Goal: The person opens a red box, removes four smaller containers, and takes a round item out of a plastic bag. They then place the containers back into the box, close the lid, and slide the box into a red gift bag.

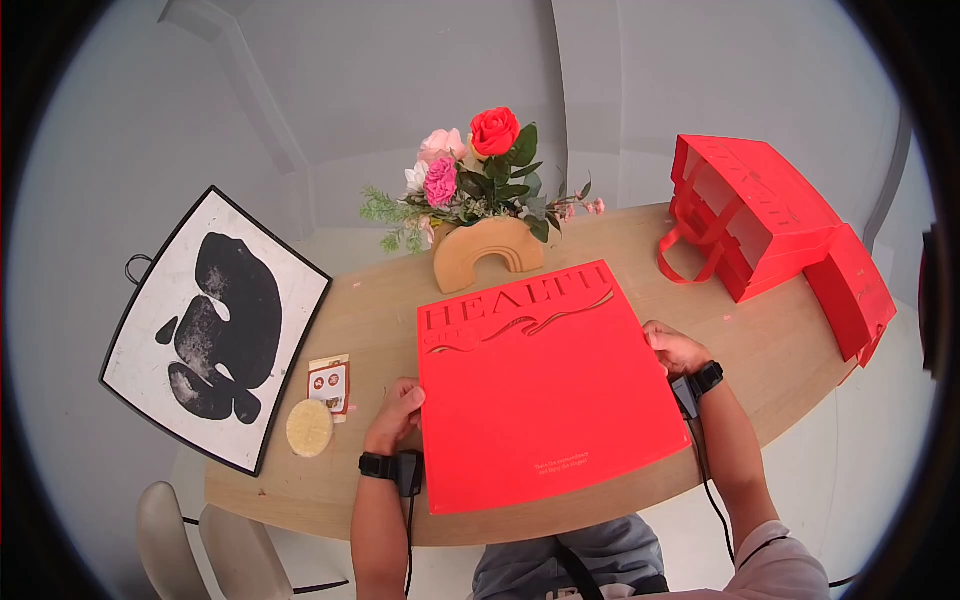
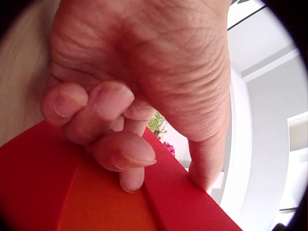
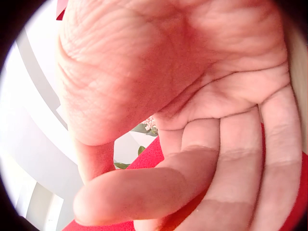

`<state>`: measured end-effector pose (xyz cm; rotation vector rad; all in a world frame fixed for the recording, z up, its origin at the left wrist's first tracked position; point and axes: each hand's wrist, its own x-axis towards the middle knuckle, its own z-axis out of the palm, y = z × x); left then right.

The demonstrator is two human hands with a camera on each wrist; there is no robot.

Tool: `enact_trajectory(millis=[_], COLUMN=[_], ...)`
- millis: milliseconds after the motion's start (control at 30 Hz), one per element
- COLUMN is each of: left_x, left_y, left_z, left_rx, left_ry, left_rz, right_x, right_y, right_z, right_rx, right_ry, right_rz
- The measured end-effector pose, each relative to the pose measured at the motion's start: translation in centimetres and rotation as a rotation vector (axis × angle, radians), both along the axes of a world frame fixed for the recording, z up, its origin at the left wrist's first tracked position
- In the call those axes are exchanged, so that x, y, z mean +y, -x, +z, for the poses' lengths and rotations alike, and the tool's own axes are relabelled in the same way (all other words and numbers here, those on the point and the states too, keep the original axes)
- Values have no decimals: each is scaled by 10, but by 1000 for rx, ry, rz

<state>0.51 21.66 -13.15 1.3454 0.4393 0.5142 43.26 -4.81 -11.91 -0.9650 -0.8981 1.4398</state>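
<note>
Red box (image 1: 545,385) flat on wooden table (image 1: 760,350), front centre, lid on, lettering facing up. Judged: box gripped at both sides, not yet lifted or opened. Left hand (image 1: 397,412) at left edge, fingers (image 2: 108,130) curled onto it. Right hand (image 1: 675,347) at right edge, fingers bent round the rim. Flower vase (image 1: 487,252) behind; red bags (image 1: 770,215) at right.
</note>
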Motion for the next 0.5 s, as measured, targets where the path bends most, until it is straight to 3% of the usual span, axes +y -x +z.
enact_trajectory(millis=[500], left_x=[-7], left_y=[-1], left_z=[11], left_rx=[20], left_ry=[-6], left_rz=[31], right_x=[2], right_y=[-2], right_z=[-3], right_rx=[32], right_ry=[-34], right_rz=[33])
